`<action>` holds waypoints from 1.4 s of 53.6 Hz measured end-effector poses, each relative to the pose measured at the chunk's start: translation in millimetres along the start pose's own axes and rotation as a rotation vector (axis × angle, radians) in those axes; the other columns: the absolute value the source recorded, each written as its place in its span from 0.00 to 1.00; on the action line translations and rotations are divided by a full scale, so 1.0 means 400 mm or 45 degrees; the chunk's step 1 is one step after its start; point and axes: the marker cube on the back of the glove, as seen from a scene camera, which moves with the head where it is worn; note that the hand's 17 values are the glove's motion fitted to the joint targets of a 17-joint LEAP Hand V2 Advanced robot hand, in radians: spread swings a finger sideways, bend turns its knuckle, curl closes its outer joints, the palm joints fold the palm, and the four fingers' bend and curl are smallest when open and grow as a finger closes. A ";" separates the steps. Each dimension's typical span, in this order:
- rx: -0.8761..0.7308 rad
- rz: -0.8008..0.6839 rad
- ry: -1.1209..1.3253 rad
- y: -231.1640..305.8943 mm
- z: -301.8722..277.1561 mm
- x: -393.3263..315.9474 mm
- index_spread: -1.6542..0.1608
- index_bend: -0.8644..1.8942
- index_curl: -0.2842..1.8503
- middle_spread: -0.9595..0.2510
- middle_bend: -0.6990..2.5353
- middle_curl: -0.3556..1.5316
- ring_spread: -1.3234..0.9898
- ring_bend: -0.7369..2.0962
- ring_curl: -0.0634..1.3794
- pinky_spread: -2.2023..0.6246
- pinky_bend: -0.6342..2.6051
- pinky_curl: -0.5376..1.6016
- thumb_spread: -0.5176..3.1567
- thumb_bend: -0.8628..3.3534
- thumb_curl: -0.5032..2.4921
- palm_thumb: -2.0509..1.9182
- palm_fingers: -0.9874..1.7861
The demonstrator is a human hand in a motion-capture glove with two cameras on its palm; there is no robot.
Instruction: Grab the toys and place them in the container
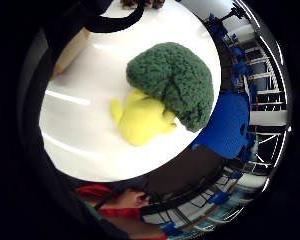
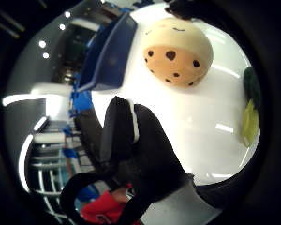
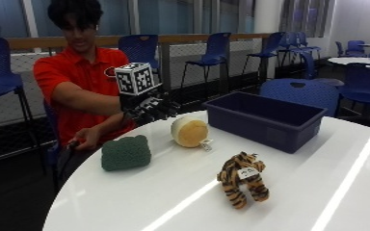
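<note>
Three plush toys lie on the round white table (image 3: pixel 300 192). A green broccoli plush (image 3: pixel 126 152) with a yellow stalk (image 1: pixel 140 120) sits near the person's side. A tan cookie plush (image 3: pixel 189 131) with dark chips (image 2: pixel 178 51) lies beside the dark blue container (image 3: pixel 268 119). A striped tiger plush (image 3: pixel 243 178) lies nearer the table's middle. My gloved right hand (image 3: pixel 148 107) hovers above the table between the broccoli and the cookie, fingers spread and relaxed, holding nothing. Its thumb (image 2: pixel 131 136) shows in the thumb side palm view.
The person's bare hand (image 3: pixel 85 142) rests below the table edge at the near side. Blue chairs (image 3: pixel 300 91) stand behind the container and along the railing. Another white table (image 3: pixel 358 60) stands at the far right.
</note>
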 end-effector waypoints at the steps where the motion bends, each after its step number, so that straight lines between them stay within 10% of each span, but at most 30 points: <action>1: 0.002 -0.001 -0.001 0.001 -0.001 0.000 0.83 0.36 0.14 0.73 0.28 0.21 0.54 0.32 0.05 0.77 0.34 0.30 0.26 0.19 0.17 0.49 0.43; 22: 0.085 -0.006 0.017 0.016 -0.018 0.032 0.73 0.36 0.18 0.66 0.30 0.29 0.50 0.35 0.13 0.76 0.40 0.37 0.45 0.19 0.19 0.49 0.36; 75: -0.089 0.352 0.159 -0.053 0.098 0.350 0.71 0.37 0.26 0.67 0.26 0.35 0.53 0.31 0.17 0.80 0.40 0.41 0.42 0.18 0.20 0.48 0.32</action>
